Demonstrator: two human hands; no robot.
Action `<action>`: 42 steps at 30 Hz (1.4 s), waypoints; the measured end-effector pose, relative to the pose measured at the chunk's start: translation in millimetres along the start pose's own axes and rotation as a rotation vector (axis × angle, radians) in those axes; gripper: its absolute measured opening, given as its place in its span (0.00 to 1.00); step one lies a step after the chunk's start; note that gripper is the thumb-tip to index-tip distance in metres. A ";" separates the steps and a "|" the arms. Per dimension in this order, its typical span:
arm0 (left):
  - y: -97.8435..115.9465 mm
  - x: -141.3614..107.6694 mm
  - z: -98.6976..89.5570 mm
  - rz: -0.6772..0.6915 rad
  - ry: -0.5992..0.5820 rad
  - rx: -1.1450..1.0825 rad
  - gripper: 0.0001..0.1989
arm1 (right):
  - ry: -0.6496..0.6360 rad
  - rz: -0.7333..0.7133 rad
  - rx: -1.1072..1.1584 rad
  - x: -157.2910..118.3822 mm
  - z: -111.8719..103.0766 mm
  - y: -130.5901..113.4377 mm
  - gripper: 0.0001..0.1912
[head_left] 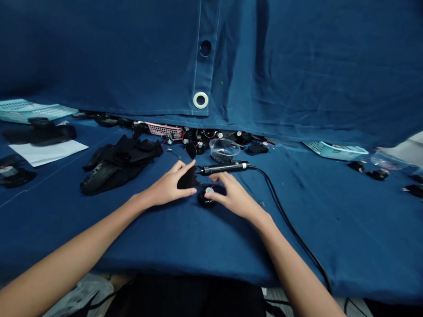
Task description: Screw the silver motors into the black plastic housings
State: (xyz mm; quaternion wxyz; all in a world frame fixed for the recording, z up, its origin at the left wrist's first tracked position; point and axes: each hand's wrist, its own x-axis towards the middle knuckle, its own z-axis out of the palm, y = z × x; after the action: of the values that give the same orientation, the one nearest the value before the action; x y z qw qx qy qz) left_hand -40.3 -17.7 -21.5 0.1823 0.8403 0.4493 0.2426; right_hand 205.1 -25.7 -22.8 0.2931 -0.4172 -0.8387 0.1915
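My left hand (171,185) has its thumb and fingers spread around a flat black piece (187,177) on the blue cloth; whether it grips the piece is unclear. Close on the right, my right hand (233,194) curves over a round black part (206,198) with a small white motor and a red wire. Its thumb reaches that part, and its fingers are apart. Just beyond both hands lies a black corded screwdriver (225,167), its tip pointing left. A clear round tub (224,150) of small dark pieces stands behind the screwdriver.
Black fabric-like pieces (121,162) lie to the left, near white paper (50,151). Behind are a pink basket (164,130) and several motor parts. Light blue baskets stand at far left (32,110) and right (336,151). The screwdriver's cord (289,212) runs over the front edge.
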 end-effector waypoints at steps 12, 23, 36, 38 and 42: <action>-17.3 -0.2 -14.9 -0.013 -0.126 0.047 0.35 | -0.183 0.008 -0.083 4.4 2.9 7.5 0.11; -1.8 -1.9 11.2 0.087 -0.134 0.040 0.24 | -0.162 0.066 -0.022 6.1 0.6 13.7 0.12; -0.4 0.7 18.1 0.198 -0.070 0.080 0.18 | -0.145 -0.009 0.007 6.8 1.5 19.4 0.11; -1.2 0.7 18.8 0.192 -0.072 0.074 0.18 | -0.146 -0.003 0.016 7.2 1.7 19.2 0.11; -1.5 0.7 19.5 0.203 -0.074 0.091 0.18 | -0.148 0.001 0.025 7.9 2.4 19.9 0.11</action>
State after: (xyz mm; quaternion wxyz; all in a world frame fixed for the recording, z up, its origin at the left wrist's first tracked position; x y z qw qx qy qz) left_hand -29.8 -18.0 -38.0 0.1347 0.8972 0.3655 0.2080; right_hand 211.5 -8.0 -33.3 0.2354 -0.3987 -0.8553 0.2324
